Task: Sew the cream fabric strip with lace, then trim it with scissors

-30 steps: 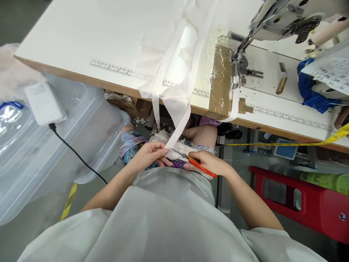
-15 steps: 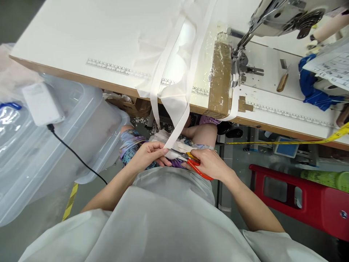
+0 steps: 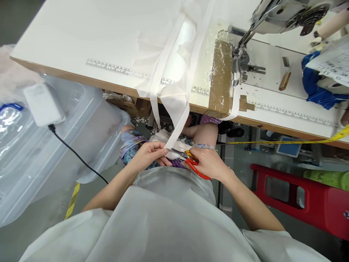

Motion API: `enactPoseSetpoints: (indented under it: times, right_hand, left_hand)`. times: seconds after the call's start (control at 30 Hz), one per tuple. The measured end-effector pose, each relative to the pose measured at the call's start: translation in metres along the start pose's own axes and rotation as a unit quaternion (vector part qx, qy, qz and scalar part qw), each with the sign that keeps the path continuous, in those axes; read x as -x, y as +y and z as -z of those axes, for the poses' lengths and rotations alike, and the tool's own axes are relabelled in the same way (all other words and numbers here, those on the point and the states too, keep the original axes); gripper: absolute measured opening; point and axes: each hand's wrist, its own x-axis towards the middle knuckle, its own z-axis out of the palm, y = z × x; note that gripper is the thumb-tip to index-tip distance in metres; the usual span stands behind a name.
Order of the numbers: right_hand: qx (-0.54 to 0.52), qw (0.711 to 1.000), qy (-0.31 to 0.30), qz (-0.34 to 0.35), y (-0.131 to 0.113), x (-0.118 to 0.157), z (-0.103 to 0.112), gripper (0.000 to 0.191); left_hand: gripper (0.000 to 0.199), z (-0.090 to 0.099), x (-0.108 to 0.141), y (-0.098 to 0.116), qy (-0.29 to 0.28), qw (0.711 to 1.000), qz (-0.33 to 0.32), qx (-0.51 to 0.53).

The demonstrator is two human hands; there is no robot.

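Over my lap, my left hand (image 3: 154, 154) pinches the lower end of a white fabric strip (image 3: 180, 125). The strip runs up over the table edge and joins thin white cloth (image 3: 174, 98) lying on the tabletop. My right hand (image 3: 208, 162) grips scissors (image 3: 195, 168) with red and yellow handles. Their blades point left, with the tips right beside my left fingertips at the strip's end. Whether the blades touch the fabric I cannot tell. More white fabric (image 3: 160, 137) rests on my lap behind the hands.
A sewing machine (image 3: 240, 62) stands on the white table (image 3: 89, 32), with a wooden-handled tool (image 3: 285, 80) to its right. A yellow tape measure (image 3: 321, 141) hangs along the edge. Clear plastic bins (image 3: 81, 123) bearing a white power bank (image 3: 45, 103) are left; a red stool (image 3: 313, 203) is right.
The scissors' handles have shifted very slightly to the left with my right hand. My left hand keeps its pinch on the strip, almost unmoved.
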Motion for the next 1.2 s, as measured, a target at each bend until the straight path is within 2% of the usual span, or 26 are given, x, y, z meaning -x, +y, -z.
enactPoseSetpoints:
  times: [0.4, 0.73, 0.93, 1.2]
  right_hand:
    - [-0.022, 1.0, 0.001, -0.009, -0.007, -0.007, 0.0, 0.04]
    - [-0.136, 0.99, 0.04, -0.024, 0.001, -0.005, -0.016, 0.045]
    - [-0.288, 0.957, 0.045, -0.008, 0.013, 0.004, -0.019, 0.053]
    - [-0.367, 0.926, 0.085, -0.031, 0.019, 0.017, -0.024, 0.051]
  left_hand:
    - [0.049, 0.002, 0.001, 0.006, -0.001, 0.999, 0.014, -0.033]
    - [0.049, 0.0, 0.0, 0.003, 0.003, 1.0, 0.016, -0.025]
    - [0.053, 0.005, -0.004, 0.001, 0.002, 0.999, 0.032, -0.022]
    - [0.062, 0.014, -0.011, -0.006, 0.002, 0.999, 0.031, -0.012]
